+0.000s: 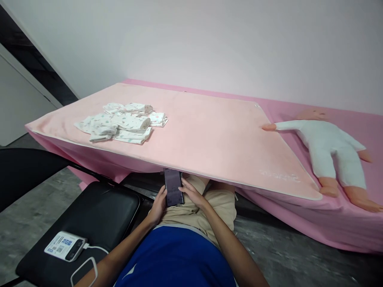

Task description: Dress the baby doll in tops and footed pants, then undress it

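A dark smartphone [173, 187] is held between my two hands, low over my lap and just in front of the table's near edge. My left hand [158, 205] is closed round its left side. On the right side, my right hand [192, 192] grips it, the thumb lying over the screen. Beyond the phone, a pile of folded white baby clothes [125, 123] with small prints lies on the table's left half. A baby doll [324, 139] in a white bodysuit lies on its back at the right, one hand reaching onto the peach mat.
The peach mat [206, 135] covers much of the table over a pink cloth [299, 223] that hangs down in front. To my left stands a black chair [98, 211], bearing a white power bank [66, 246] with a white cable [97, 248]. A pale wall [209, 44] rises behind.
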{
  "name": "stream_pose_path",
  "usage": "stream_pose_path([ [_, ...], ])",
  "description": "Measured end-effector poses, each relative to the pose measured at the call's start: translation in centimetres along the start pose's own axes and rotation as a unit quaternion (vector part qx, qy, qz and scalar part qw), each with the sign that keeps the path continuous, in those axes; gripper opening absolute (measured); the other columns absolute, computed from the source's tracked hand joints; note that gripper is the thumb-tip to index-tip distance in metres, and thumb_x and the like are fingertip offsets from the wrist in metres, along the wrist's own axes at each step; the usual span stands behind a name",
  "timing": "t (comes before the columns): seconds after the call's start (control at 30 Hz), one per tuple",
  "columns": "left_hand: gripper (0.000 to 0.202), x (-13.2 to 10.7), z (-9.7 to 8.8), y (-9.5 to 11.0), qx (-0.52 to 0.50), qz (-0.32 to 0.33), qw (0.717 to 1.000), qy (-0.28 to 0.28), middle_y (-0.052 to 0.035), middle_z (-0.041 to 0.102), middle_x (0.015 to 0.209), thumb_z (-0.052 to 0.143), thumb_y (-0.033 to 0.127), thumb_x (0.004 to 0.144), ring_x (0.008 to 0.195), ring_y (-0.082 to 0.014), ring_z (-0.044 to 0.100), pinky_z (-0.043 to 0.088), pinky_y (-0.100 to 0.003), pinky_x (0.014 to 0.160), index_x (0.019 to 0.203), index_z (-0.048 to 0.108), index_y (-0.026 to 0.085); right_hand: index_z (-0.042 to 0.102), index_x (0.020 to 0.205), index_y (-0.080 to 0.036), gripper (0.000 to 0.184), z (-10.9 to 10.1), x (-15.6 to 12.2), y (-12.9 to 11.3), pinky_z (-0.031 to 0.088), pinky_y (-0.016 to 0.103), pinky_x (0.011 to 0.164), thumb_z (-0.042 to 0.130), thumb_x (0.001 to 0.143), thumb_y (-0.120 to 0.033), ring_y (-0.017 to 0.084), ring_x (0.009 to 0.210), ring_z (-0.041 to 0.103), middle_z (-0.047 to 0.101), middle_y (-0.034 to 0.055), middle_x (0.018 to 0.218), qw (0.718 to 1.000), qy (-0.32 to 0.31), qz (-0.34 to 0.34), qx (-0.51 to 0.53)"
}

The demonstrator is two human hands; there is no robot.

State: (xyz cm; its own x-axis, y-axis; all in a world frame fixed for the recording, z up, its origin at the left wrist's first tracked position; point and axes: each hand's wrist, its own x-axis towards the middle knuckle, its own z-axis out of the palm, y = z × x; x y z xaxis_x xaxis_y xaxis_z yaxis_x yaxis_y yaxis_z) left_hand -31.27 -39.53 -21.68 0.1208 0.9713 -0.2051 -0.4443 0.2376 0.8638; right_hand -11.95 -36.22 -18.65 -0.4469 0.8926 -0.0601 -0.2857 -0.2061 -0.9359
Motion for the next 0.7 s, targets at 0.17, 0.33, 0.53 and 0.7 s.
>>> stream_pose_path([
  [0.17, 0.051, 0.1, 0.2, 0.0, -0.051, 0.008, 0.999, -0.013, -0.0102, 0.071, 0.144, 0.073, 0.051, 0.094, 0.144, -0.0318, 0.057, 0.037, -0.046, 0.127, 0.135, 0.072, 0.02, 0.044, 0.165, -0.029, 0.101, -0.7, 0.1, 0.6, 0.023, 0.044, 0.134, 0.093, 0.078, -0.039, 0.028, 0.159, 0.039, 0.044, 0.0087, 0.171, 0.997, -0.071, -0.006, 0.013],
  [0.33, 0.054, -0.1, 0.2, 0.0, -0.06, -0.01, 0.998, -0.002, -0.0108, 0.068, 0.148, 0.076, 0.051, 0.092, 0.141, -0.0326, 0.061, 0.041, -0.045, 0.124, 0.137, 0.071, 0.022, 0.039, 0.167, -0.028, 0.11, -1.4, 0.5, 1.0, 0.018, 0.043, 0.135, 0.097, 0.074, -0.035, 0.027, 0.162, 0.033, 0.039, 0.0111, 0.173, 0.993, -0.113, -0.015, 0.024],
  [0.53, 0.069, -1.0, 0.8, 1.0, 0.004, -0.024, 1.0, -0.004, -0.0137, 0.07, 0.144, 0.086, 0.043, 0.086, 0.133, -0.0322, 0.066, 0.05, -0.044, 0.114, 0.147, 0.062, 0.022, 0.047, 0.162, -0.031, 0.099, -1.2, 0.3, 0.6, 0.024, 0.045, 0.134, 0.095, 0.076, -0.039, 0.028, 0.158, 0.04, 0.046, 0.0084, 0.169, 0.996, -0.08, -0.002, 0.03],
  [0.7, 0.069, -1.0, 0.7, 1.2, 0.042, -0.012, 0.999, -0.022, -0.0162, 0.071, 0.141, 0.088, 0.039, 0.083, 0.126, -0.0321, 0.069, 0.053, -0.042, 0.108, 0.145, 0.063, 0.02, 0.047, 0.161, -0.028, 0.091, -0.4, 0.4, 1.5, 0.029, 0.045, 0.132, 0.092, 0.082, -0.039, 0.027, 0.153, 0.047, 0.049, 0.0097, 0.167, 0.998, -0.047, -0.03, 0.017],
])
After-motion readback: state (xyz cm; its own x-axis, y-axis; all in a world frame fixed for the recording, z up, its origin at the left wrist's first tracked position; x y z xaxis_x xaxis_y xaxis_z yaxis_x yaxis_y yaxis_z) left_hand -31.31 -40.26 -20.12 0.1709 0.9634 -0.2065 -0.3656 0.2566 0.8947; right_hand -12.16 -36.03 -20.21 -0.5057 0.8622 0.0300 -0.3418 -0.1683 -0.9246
